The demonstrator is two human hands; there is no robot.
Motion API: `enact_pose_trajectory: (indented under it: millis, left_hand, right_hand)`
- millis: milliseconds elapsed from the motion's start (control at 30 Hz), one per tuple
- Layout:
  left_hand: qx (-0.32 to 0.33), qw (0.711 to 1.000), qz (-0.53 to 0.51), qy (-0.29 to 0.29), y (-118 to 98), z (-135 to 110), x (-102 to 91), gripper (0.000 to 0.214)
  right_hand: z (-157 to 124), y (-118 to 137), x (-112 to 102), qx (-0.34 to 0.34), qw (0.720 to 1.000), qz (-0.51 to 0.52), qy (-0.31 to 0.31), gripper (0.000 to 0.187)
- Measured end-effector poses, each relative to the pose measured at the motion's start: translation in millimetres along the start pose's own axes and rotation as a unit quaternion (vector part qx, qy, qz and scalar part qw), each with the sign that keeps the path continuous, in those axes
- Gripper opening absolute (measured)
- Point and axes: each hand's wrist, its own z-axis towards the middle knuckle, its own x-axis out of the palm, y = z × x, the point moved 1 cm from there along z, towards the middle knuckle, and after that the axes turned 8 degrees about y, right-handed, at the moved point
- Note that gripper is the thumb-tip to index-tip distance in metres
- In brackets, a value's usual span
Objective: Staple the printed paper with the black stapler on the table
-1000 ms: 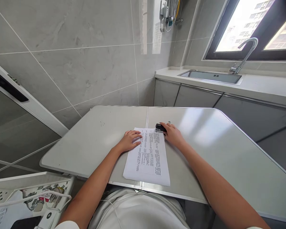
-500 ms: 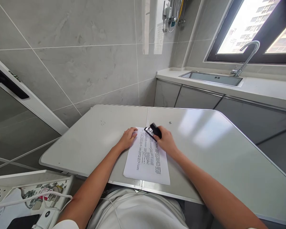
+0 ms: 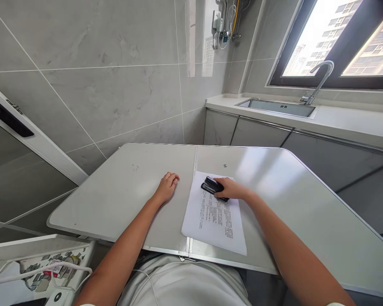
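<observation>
My right hand [image 3: 229,188] is wrapped round a black stapler [image 3: 211,185], which lies over the upper part of a printed sheet of paper [image 3: 215,225]. Lines of print show on the paper below the stapler; the print beneath the stapler and hand is hidden. To the left, apart from the paper, my left hand [image 3: 170,185] rests on the white folding table [image 3: 121,191] with its fingers curled in and nothing visible in them.
Two small staple-like bits [image 3: 225,165] lie beyond the paper. A white basket [image 3: 60,238] with cables and small items stands at lower left. Beyond the table, a counter with a sink [image 3: 276,107] and faucet [image 3: 322,80] runs under the window.
The stapler and my right hand have moved right and nearer to me, with the paper shifted right and slightly turned. My left hand has come off the paper's edge, its fingers now curled.
</observation>
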Motion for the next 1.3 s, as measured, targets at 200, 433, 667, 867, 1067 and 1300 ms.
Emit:
enact_pose_trajectory:
  millis: [200, 433, 667, 867, 1067, 1300]
  left_hand:
    - [0.001, 1.000, 0.013, -0.002, -3, 0, 0.1, 0.023]
    - [0.001, 1.000, 0.003, 0.001, -2, 0, -0.4, 0.023]
    - [0.000, 1.000, 0.005, 0.001, -2, 0, -0.8, 0.023]
    - [0.000, 1.000, 0.018, 0.001, -5, -1, -0.5, 0.021]
    - [-0.008, 1.000, 0.014, 0.006, -6, -1, -1.0, 0.020]
    - [-0.007, 1.000, 0.014, 0.006, -6, -1, -1.6, 0.019]
  right_hand:
    - [-17, -38, -23, -0.001, 0.999, 0.007, 0.031, 0.034]
    - [-24, -41, -30, -0.030, 0.998, 0.025, 0.043, 0.038]
    - [-24, -98, -41, 0.027, 0.967, 0.128, -0.219, 0.047]
    - [-18, -153, -35, 0.201, 0.869, 0.137, -0.431, 0.042]
    - [-10, -137, -29, 0.173, 0.903, 0.047, -0.389, 0.038]
    - [0, -103, -23, -0.021, 0.946, -0.006, -0.325, 0.031]
